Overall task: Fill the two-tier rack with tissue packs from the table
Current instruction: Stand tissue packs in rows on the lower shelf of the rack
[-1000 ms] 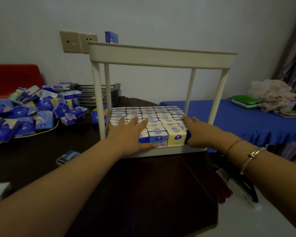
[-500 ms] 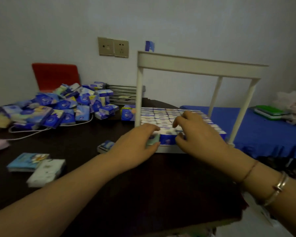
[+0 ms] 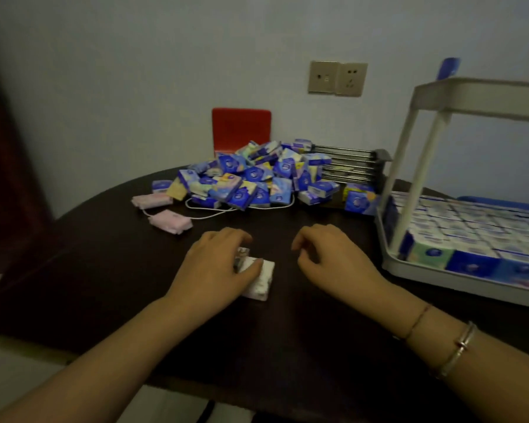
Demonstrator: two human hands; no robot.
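The right side of the two-tier rack [image 3: 471, 96] runs out of frame at 3 o'clock, so you cannot see how far its rows go. Its lower tier is packed tight with upright tissue packs [image 3: 471, 230], too blurred and cut off to count; what sits in the top tier is hidden behind its rim, apart from one blue pack [image 3: 448, 68] poking above it.

Your left hand [image 3: 216, 270] lies at the centre of the dark table [image 3: 89, 270], fingers curled over a white pack [image 3: 261, 280]. Your thumb presses that pack's near left edge and your fingers cover its far end, so most of it shows at 4 o'clock from your knuckles. Something small and patterned peeks out under your fingertips; it may be a second pack, but it is too hidden to tell.

Your right hand [image 3: 333, 254] hovers just to the right, at 3 o'clock from the white pack and not touching it. Its fingers are loosely curled and grip nothing.

At 12 o'clock a heap of blue packs [image 3: 251, 178] lies near the table's far edge, too jumbled to count. At 10 o'clock lie two pale pink packs [image 3: 170, 221], with a white cord [image 3: 220, 213] running beside them. One more blue pack [image 3: 359, 199] stands just beside the rack's left post.

You wear two bracelets [image 3: 452, 349] on your right wrist.
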